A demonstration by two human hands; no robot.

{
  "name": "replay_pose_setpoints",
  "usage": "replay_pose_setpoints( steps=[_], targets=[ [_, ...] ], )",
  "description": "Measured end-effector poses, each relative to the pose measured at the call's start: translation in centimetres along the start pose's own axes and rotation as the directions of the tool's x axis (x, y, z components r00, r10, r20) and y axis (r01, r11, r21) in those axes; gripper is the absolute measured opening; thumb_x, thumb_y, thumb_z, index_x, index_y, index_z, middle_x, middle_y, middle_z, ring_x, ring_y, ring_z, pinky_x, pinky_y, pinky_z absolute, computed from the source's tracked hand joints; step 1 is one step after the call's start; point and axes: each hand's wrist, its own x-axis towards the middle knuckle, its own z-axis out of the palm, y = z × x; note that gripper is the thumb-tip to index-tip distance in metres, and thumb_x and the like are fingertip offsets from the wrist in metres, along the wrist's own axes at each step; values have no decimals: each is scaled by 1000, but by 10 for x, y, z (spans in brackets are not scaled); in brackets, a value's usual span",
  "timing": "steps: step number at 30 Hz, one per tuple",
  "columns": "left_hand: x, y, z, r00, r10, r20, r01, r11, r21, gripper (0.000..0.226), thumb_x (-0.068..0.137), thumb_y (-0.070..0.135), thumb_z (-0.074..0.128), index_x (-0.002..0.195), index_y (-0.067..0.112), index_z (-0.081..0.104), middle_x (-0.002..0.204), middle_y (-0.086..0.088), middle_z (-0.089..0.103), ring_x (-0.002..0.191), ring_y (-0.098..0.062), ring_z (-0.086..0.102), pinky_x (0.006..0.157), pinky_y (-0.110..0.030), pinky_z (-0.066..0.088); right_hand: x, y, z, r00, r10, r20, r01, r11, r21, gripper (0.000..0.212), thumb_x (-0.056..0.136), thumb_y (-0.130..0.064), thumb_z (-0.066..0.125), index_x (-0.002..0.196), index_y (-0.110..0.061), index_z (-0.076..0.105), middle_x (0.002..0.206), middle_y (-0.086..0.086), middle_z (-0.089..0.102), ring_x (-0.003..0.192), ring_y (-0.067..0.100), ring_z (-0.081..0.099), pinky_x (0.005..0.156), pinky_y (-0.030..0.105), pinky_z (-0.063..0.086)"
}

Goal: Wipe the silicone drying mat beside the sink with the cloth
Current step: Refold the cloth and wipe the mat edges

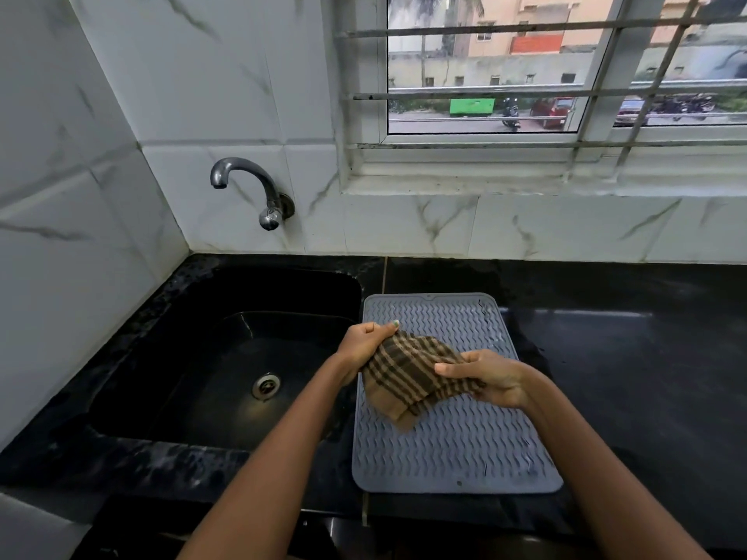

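From my feed I take the black sink (194, 357) as the landmark. Its round metal drain (266, 386) sits in the middle of the basin floor. Above its back edge, a curved metal tap (250, 187) juts from the white marbled wall tiles (202, 74). The black countertop (626, 357) runs off to the right of the sink. Up and to the right of it, I see a barred window (525, 74) showing parked vehicles (553, 111) and buildings outside.
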Motion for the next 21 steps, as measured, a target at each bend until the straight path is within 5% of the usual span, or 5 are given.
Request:
replay_pose_setpoints(
  steps=[6, 10, 14, 17, 21],
  targets=[
    [6, 1, 4, 989, -75, 127, 52, 984, 170, 20, 87, 41, 64, 86, 21, 66, 90, -1, 68, 84, -14, 64, 70, -26, 51, 14, -11, 13, 918, -379, -117, 395, 849, 351, 48, 69, -8, 69, 116, -4, 61, 106, 15, 65, 97, 24, 63, 90, 35, 49],
    [7, 3, 23, 926, -236, 294, 130, 932, 338, 29, 96, 38, 42, 85, 21, 62, 71, 3, 70, 67, -11, 67, 55, -25, 52, 39, -22, 24, 913, -404, -52, 333, 669, 664, 42, 82, -14, 57, 123, -6, 54, 124, 6, 64, 112, 29, 61, 97, 48, 44],
    [22, 5, 16, 954, -235, 183, 151, 911, 383, 32, 97, 23, 42, 70, 22, 59, 60, 5, 58, 52, -7, 54, 55, -23, 46, 75, -43, 23, 949, -229, -218, 311, 794, 522, 22, 85, -19, 65, 105, -10, 61, 100, 10, 69, 83, 21, 67, 75, 37, 55],
    [55, 2, -12, 991, -133, -7, 128, 940, 316, 17, 95, 17, 54, 95, 17, 71, 96, 2, 68, 87, -12, 63, 78, -28, 52, 108, -64, 15, 920, -155, -360, 287, 892, 349, 18, 79, -19, 73, 93, -16, 62, 83, 7, 65, 75, 19, 64, 66, 34, 55],
    [107, 9, -38, 974, -31, -226, 98, 951, 293, 24, 92, 11, 58, 114, 11, 66, 121, -9, 65, 112, -24, 60, 100, -38, 47, 174, -82, 18, 823, -337, -457, 261, 939, -222, 20, 76, -19, 76, 87, -13, 60, 94, 11, 62, 85, 24, 64, 68, 32, 52]
  ],
)
